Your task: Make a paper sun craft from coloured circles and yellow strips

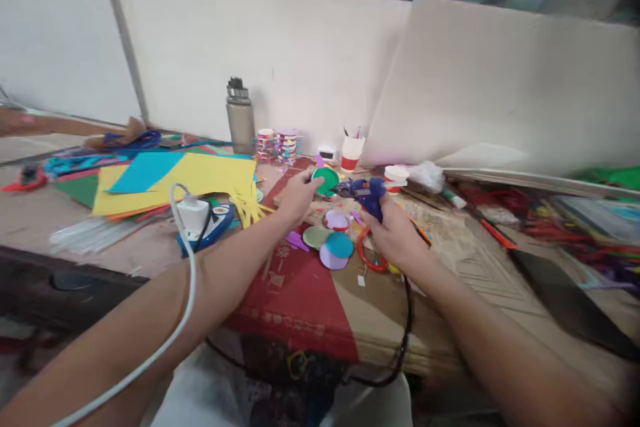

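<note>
The left hand (298, 196) has its fingers curled around the near-left edge of a small round paper piece with a green top and pale rim (327, 181); blur hides whether it is a whole cup or only a ring. The right hand (394, 230) clasps the handle of a blue, pistol-shaped plastic glue gun (370, 193), its nozzle just beside the green top, right of the left fingertips.

The green-topped piece is probably light and easily dented, best pinched by its rim, away from the nozzle. The gun should be stiff and heavier, safest by its handle, with the black cord (407, 320) tugging below the right wrist. Thin flat discs, such as the teal round one (340, 245), lie nearer the wearer than both hands' fingers and likely slide easily.
</note>
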Demonstrator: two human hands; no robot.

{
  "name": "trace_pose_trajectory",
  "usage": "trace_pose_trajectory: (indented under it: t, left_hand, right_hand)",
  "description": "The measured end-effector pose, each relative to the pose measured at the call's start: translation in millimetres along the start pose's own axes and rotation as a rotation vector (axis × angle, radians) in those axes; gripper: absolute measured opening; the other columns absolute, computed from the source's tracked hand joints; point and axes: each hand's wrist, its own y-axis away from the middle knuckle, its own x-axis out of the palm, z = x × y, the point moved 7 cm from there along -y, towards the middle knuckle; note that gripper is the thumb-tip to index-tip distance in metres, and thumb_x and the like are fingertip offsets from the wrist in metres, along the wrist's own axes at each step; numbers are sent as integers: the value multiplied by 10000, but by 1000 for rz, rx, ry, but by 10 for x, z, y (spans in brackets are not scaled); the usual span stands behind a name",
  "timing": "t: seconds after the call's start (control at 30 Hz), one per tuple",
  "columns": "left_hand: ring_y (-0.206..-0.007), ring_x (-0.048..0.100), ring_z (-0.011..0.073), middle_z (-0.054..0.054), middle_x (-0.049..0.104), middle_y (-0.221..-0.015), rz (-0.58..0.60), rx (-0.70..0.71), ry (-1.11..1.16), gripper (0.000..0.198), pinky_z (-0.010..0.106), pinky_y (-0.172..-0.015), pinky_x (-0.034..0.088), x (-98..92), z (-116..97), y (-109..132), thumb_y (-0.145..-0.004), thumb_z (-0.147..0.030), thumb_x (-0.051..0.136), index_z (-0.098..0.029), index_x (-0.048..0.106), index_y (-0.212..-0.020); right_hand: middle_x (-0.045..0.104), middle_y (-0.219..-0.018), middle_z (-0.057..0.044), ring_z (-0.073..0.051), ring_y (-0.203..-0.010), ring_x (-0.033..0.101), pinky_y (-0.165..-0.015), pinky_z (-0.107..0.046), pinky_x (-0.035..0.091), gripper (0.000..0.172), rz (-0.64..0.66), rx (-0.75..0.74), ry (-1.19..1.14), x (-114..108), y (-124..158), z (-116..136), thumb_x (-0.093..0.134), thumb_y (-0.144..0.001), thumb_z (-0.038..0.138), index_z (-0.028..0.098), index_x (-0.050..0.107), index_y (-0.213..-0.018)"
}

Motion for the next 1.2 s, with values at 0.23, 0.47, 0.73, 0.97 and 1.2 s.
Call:
trace_pose_trajectory:
  t: [0.23, 0.47, 0.73, 0.97, 1.2]
  left_hand:
    - [-618, 480, 100, -3, 605, -725, -1, -24, 67, 238, 234, -582, 377, 23, -65, 51, -691, -337, 629, -136, 658, -816]
    - [-634, 497, 105, -4, 616, -713, -2, -26, 164, 296, 220, -567, 382, 40, -51, 36, -633, -388, 699, -143, 651, -793]
    - [-630, 504, 106, -1, 623, -715, -3, -18, 164, 302, 218, -556, 384, 31, -44, 21, -634, -392, 706, -144, 658, -800]
    - [-615, 513, 100, 1, 621, -723, 17, -15, 143, 207, 217, -558, 388, 53, -2, 17, -695, -309, 653, -144, 665, -820]
    - [-587, 507, 95, -3, 599, -680, 24, -37, 193, 181, 208, -535, 385, 62, 11, -1, -681, -289, 675, -143, 652, -785]
  right_hand:
    - [654, -1144, -129, -276, -1008, 610, -838, -381, 458, 329, 12, -4, 3, -14, -2, 18, 472, -892, 305, 168, 533, -1184]
    - [684, -1033, -115, -271, -892, 626, -752, -373, 468, 330, -9, -1, 37, -57, 13, 39, 463, -894, 319, 180, 532, -1186]
    - [686, -1013, -131, -286, -875, 625, -743, -384, 466, 352, 4, 33, 83, -63, 13, 41, 465, -889, 314, 164, 529, -1200]
    - [674, -1093, -134, -292, -953, 625, -778, -386, 465, 355, 11, 18, 82, -51, 14, 45, 454, -895, 310, 168, 525, -1212]
    - [674, -1081, -143, -286, -947, 629, -780, -377, 468, 357, 10, 42, 92, -71, 22, 56, 451, -892, 306, 155, 530, -1206]
